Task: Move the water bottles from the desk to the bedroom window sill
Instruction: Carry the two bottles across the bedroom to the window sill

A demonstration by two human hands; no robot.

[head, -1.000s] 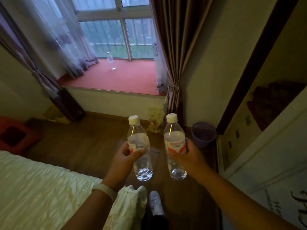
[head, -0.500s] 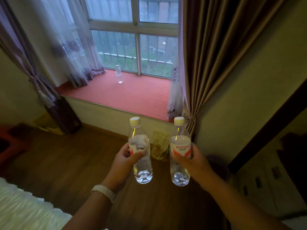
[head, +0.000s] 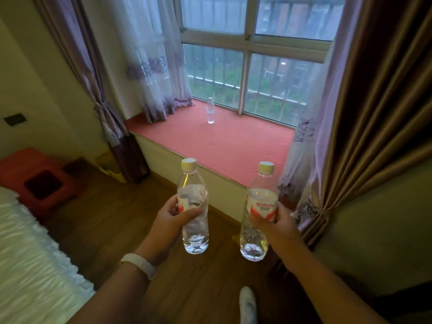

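The left hand (head: 171, 217) holds one water bottle (head: 193, 206) upright at lower centre of the frame, its fingers (head: 190, 212) wrapped tight around the label. Just beside it, to the right, the right hand (head: 279, 226) grips a second bottle (head: 258, 211) the same way, fingers closed on it. Both hang over the wooden floor (head: 112, 211). A third bottle (head: 210, 111) stands on the red window sill (head: 224, 146) at upper centre, near the glass
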